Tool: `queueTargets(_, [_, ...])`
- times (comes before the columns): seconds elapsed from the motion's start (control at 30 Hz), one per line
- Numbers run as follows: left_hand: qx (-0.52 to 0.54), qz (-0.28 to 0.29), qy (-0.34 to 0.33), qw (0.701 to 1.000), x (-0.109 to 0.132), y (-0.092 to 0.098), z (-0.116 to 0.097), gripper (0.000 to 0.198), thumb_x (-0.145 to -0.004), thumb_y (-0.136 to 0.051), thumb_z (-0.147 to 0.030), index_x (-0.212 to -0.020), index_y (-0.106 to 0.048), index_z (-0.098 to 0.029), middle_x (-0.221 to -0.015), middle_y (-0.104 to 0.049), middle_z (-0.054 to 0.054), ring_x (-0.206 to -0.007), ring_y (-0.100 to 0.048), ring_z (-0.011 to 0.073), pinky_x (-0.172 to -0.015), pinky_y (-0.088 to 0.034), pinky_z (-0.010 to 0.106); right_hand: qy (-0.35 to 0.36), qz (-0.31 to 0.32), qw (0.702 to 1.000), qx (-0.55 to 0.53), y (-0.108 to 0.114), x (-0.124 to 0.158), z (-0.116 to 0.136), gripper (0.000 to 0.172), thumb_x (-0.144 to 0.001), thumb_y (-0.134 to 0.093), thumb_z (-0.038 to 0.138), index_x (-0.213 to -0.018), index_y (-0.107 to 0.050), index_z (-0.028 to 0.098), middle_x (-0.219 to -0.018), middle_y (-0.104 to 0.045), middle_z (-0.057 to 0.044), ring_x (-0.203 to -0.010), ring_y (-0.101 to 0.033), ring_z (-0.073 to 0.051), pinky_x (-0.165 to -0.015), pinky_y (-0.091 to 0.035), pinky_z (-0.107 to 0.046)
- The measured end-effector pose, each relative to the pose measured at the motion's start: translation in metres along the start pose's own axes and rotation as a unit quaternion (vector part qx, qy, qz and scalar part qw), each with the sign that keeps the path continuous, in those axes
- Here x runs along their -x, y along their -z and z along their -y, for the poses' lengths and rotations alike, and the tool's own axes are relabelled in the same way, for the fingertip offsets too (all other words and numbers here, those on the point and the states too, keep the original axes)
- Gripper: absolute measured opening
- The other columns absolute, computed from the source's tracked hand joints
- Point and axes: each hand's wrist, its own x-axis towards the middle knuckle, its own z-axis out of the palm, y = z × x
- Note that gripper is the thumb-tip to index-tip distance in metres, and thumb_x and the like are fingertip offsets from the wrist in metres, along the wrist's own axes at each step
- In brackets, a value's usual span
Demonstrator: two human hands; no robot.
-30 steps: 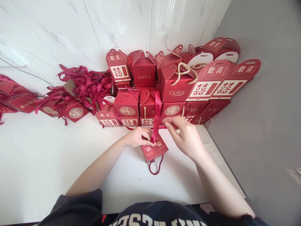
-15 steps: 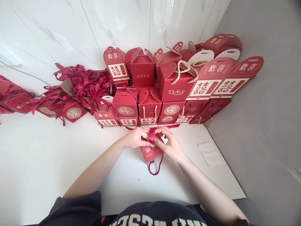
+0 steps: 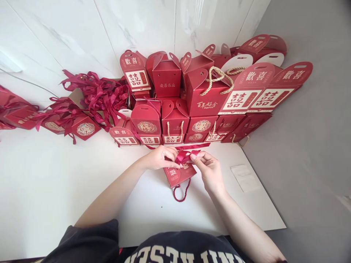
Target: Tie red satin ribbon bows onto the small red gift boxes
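Observation:
A small red gift box (image 3: pixel 178 178) with pale lettering sits on the white table between my hands. Over its top runs a shiny crimson ribbon (image 3: pixel 182 156), partly looped. My left hand (image 3: pixel 161 157) is closed on the ribbon at the box's left side, thumb low against the box top. To the right, my right hand (image 3: pixel 210 168) pinches a ribbon loop between thumb and fingers, lifted off the box. A dark red cord handle (image 3: pixel 180 200) hangs out toward me from the box's near side. The ribbon's far stretch lies behind the hands.
Stacked red gift boxes (image 3: pixel 171 82), several with rope handles, line the wall behind my hands. Left of them, crimson ribbons (image 3: pixel 101 96) spill from an open carton. More ribboned boxes (image 3: pixel 86 126) stand farther left. A white paper (image 3: pixel 245 178) lies on the table (image 3: pixel 131 208) at right.
My right hand has moved right, drawing a ribbon loop out sideways from the box top. My left hand stays at the box's left side. The view has shifted slightly.

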Motion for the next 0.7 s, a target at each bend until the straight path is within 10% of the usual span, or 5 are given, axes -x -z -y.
queueTargets(0.33, [-0.002, 0.049, 0.029, 0.998, -0.001, 0.009, -0.015, 0.032, -0.091, -0.059, -0.039, -0.079, -0.074, -0.014, -0.079, -0.07, 0.008, -0.088, -0.062, 0.0199, -0.086, -0.047, 0.032, 0.231, -0.018, 0.95, 0.207, -0.021, 0.023, 0.005, 0.004, -0.086, -0.069, 0.022, -0.083, -0.067, 0.02, -0.08, -0.072, -0.003, -0.071, -0.064, -0.016, -0.065, -0.051, -0.028])
queueTargets(0.7, [-0.01, 0.075, 0.125, 0.989, -0.01, 0.014, -0.033, 0.047, -0.085, -0.061, -0.032, -0.048, -0.038, -0.016, -0.056, -0.037, -0.003, -0.059, -0.041, 0.0109, -0.065, -0.038, 0.028, 0.499, 0.183, 0.757, 0.379, -0.053, 0.029, -0.013, 0.02, -0.09, -0.054, 0.001, -0.104, -0.063, 0.013, -0.099, -0.075, -0.008, -0.094, -0.069, -0.019, -0.082, -0.056, -0.031])
